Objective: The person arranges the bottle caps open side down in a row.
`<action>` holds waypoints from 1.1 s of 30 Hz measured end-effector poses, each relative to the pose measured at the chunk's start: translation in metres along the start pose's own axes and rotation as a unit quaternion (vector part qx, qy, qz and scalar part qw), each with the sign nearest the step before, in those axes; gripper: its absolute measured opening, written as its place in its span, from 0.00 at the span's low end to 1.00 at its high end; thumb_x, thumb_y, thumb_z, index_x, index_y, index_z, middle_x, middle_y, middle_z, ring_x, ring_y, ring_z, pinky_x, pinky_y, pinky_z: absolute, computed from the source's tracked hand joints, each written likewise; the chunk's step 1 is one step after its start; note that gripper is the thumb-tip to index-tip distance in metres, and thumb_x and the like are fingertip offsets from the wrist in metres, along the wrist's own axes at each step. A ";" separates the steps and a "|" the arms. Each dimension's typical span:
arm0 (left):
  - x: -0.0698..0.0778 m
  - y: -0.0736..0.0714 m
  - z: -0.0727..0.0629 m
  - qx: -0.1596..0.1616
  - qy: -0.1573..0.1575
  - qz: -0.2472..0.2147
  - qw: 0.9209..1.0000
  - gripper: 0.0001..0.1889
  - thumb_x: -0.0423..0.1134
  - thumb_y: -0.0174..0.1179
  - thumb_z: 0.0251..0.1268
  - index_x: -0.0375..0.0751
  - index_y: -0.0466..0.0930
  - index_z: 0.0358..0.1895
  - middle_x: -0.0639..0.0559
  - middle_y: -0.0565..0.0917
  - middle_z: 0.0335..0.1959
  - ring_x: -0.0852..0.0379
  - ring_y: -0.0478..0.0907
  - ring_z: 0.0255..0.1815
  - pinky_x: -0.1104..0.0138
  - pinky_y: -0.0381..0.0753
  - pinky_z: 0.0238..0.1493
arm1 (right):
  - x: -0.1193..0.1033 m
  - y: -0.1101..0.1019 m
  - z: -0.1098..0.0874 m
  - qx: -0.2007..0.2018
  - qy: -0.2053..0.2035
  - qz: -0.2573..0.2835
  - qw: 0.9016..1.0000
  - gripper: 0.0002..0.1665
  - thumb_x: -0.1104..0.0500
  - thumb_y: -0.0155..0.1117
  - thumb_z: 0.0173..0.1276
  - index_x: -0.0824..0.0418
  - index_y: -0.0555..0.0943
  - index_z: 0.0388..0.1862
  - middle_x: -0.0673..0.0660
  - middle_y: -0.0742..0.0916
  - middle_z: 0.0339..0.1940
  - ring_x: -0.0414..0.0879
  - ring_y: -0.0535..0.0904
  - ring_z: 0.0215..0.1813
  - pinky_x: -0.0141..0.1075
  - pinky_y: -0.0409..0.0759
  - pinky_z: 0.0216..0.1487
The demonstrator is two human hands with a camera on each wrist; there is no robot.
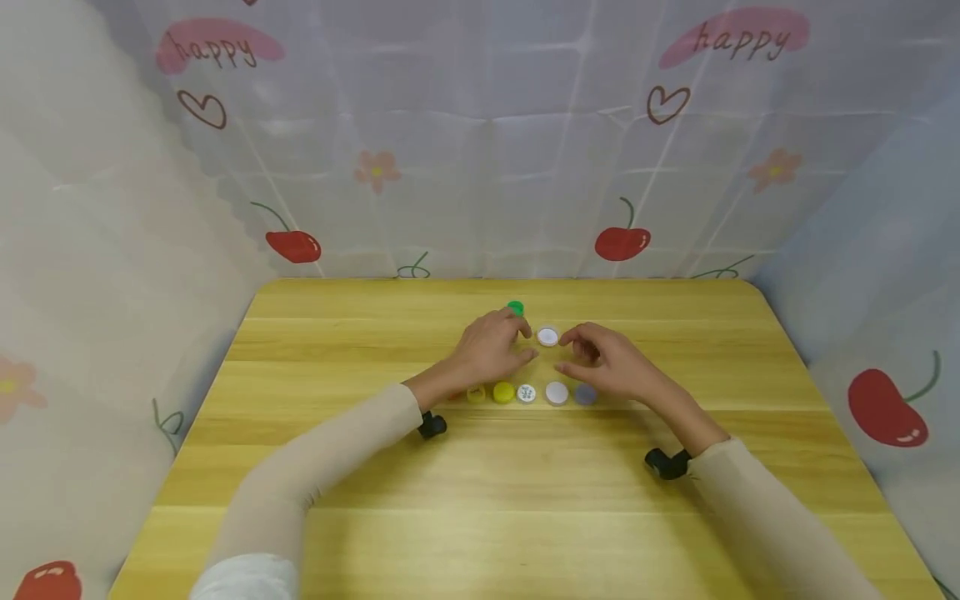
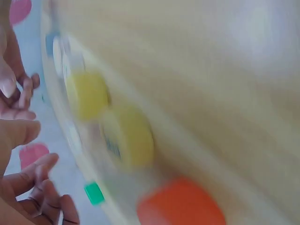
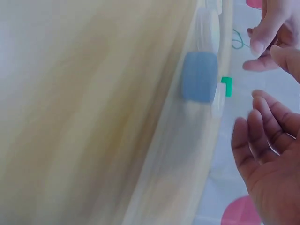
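My left hand (image 1: 492, 344) hovers over the board with fingers loosely bent and thumb apart, nothing in its grasp. Opposite it, my right hand (image 1: 609, 358) is held the same way, also gripping nothing. Between the two lies a white bottle cap (image 1: 547, 337), nearest the right fingertips. A green cap (image 1: 515, 307) sits just behind the left knuckles. Nearer me runs a row of caps: an orange one (image 2: 182, 206), mostly hidden by the left wrist in the head view, two yellow ones (image 1: 503, 392), a printed white one (image 1: 527, 393), a plain white one (image 1: 557, 393) and a blue one (image 1: 586, 394).
The caps lie on a light wood-grain table (image 1: 510, 483) with rounded back corners. A patterned curtain (image 1: 480, 192) stands right behind the table's back edge, with similar sheeting on both sides. Black wrist cameras (image 1: 666, 463) hang below both wrists.
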State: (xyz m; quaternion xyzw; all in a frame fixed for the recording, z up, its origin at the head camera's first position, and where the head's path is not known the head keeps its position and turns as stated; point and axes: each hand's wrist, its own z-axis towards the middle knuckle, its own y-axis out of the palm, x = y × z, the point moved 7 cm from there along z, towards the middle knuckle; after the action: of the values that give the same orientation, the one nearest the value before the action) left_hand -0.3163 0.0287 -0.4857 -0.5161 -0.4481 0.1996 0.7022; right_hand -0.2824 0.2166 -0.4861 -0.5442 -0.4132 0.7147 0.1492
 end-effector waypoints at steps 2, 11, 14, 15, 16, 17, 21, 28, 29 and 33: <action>-0.014 -0.003 0.005 0.005 -0.021 -0.008 1.000 0.20 0.55 0.69 0.74 0.46 0.88 0.58 0.53 0.82 0.47 0.56 0.80 0.47 0.62 0.82 0.45 | 0.000 0.003 0.012 0.007 0.011 0.003 1.000 0.25 0.45 0.76 0.72 0.59 0.84 0.59 0.55 0.83 0.39 0.47 0.75 0.37 0.36 0.75 0.40; -0.057 -0.005 0.026 0.022 -0.068 -0.067 0.995 0.13 0.46 0.69 0.75 0.43 0.84 0.53 0.47 0.80 0.51 0.50 0.81 0.52 0.56 0.85 0.54 | 0.012 0.019 0.069 0.032 0.066 0.040 0.997 0.25 0.47 0.75 0.73 0.62 0.84 0.60 0.60 0.88 0.56 0.57 0.83 0.61 0.55 0.82 0.67; -0.065 -0.007 0.033 0.026 -0.068 -0.080 0.994 0.16 0.44 0.70 0.74 0.40 0.83 0.56 0.45 0.82 0.52 0.48 0.82 0.53 0.54 0.84 0.58 | 0.014 0.025 0.084 0.024 0.079 0.044 0.996 0.27 0.49 0.75 0.74 0.64 0.82 0.62 0.63 0.88 0.60 0.59 0.83 0.65 0.56 0.81 0.71; -0.067 -0.007 0.035 0.023 -0.071 -0.082 0.994 0.17 0.43 0.70 0.73 0.39 0.83 0.58 0.44 0.83 0.52 0.48 0.82 0.54 0.54 0.84 0.59 | 0.015 0.027 0.087 0.021 0.084 0.043 0.995 0.27 0.50 0.75 0.74 0.64 0.81 0.63 0.63 0.88 0.61 0.59 0.83 0.65 0.55 0.81 0.71; -0.069 -0.007 0.037 0.020 -0.075 -0.082 0.994 0.19 0.43 0.70 0.73 0.39 0.83 0.60 0.44 0.83 0.53 0.48 0.82 0.55 0.53 0.84 0.60 | 0.017 0.029 0.091 0.018 0.090 0.042 0.995 0.27 0.50 0.75 0.74 0.65 0.81 0.63 0.64 0.87 0.61 0.59 0.83 0.65 0.54 0.81 0.71; -0.070 -0.006 0.038 0.016 -0.079 -0.082 0.993 0.20 0.43 0.70 0.73 0.38 0.82 0.62 0.44 0.83 0.54 0.48 0.82 0.56 0.53 0.83 0.61 | 0.018 0.030 0.094 0.015 0.095 0.040 0.995 0.28 0.51 0.74 0.74 0.65 0.80 0.64 0.64 0.88 0.61 0.59 0.83 0.65 0.54 0.81 0.71; -0.072 -0.005 0.043 0.007 -0.099 -0.077 0.992 0.22 0.43 0.70 0.73 0.38 0.82 0.65 0.45 0.84 0.56 0.49 0.81 0.57 0.55 0.83 0.63 | 0.019 0.031 0.106 0.007 0.106 0.033 0.994 0.28 0.53 0.75 0.73 0.67 0.80 0.65 0.65 0.88 0.60 0.59 0.84 0.62 0.53 0.82 0.69; -0.070 -0.002 0.050 -0.001 -0.105 -0.042 0.994 0.22 0.48 0.71 0.73 0.43 0.85 0.64 0.50 0.85 0.54 0.52 0.82 0.54 0.55 0.84 0.60 | 0.018 0.031 0.117 -0.011 0.116 0.045 0.992 0.26 0.57 0.76 0.73 0.67 0.81 0.63 0.65 0.88 0.56 0.57 0.84 0.58 0.49 0.83 0.64; -0.069 -0.002 0.051 -0.002 -0.102 -0.035 0.994 0.22 0.49 0.71 0.73 0.44 0.86 0.63 0.50 0.85 0.54 0.52 0.82 0.54 0.55 0.84 0.60 | 0.019 0.032 0.118 -0.011 0.118 0.049 0.992 0.25 0.57 0.75 0.72 0.67 0.82 0.63 0.65 0.88 0.55 0.57 0.83 0.57 0.48 0.83 0.63; -0.067 -0.001 0.054 -0.003 -0.101 -0.029 0.994 0.18 0.49 0.71 0.73 0.45 0.88 0.59 0.51 0.85 0.54 0.52 0.83 0.56 0.55 0.84 0.61 | 0.019 0.033 0.120 -0.006 0.117 0.061 0.991 0.21 0.59 0.75 0.72 0.67 0.84 0.60 0.65 0.88 0.53 0.55 0.83 0.53 0.43 0.82 0.59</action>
State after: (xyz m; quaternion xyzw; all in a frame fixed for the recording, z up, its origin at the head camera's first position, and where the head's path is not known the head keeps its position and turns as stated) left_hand -0.3967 0.0081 -0.5091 -0.4818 -0.5319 0.2288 0.6577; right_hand -0.3895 0.1577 -0.5159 -0.6489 -0.3637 0.6514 0.1490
